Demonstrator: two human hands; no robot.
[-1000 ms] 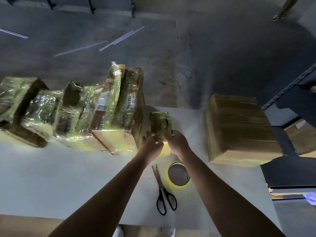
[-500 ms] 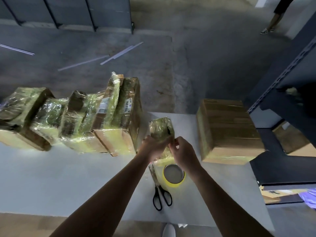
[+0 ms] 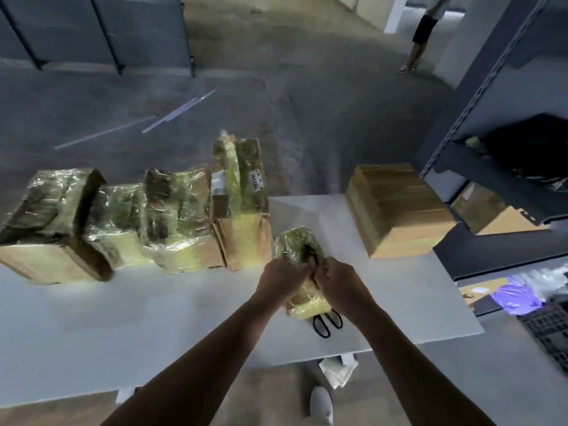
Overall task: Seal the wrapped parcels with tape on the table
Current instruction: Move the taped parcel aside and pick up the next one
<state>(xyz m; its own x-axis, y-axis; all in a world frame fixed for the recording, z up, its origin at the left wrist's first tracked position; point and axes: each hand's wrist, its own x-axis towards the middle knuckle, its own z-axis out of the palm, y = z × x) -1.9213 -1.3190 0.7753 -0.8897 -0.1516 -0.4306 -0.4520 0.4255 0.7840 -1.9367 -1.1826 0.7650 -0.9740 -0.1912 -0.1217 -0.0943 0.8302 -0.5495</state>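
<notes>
A small parcel (image 3: 296,244) wrapped in yellowish film stands on the white table (image 3: 92,318), in front of me at the middle. My left hand (image 3: 281,279) grips its left side and my right hand (image 3: 338,281) pinches the film on its right side. Black scissors (image 3: 327,322) lie just behind the parcel's near end, only the handles showing. The tape roll is hidden behind my hands and the parcel.
Several larger film-wrapped cardboard parcels (image 3: 153,222) stand in a row along the table's far left. A taped cardboard box (image 3: 396,207) sits at the far right. Dark metal shelving (image 3: 507,167) stands right of the table. A person (image 3: 421,32) stands far back on the floor.
The small parcel has come nearer to me and now covers the tape roll and most of the scissors. Both hands stayed on it. The camera tilted up and shows more floor.
</notes>
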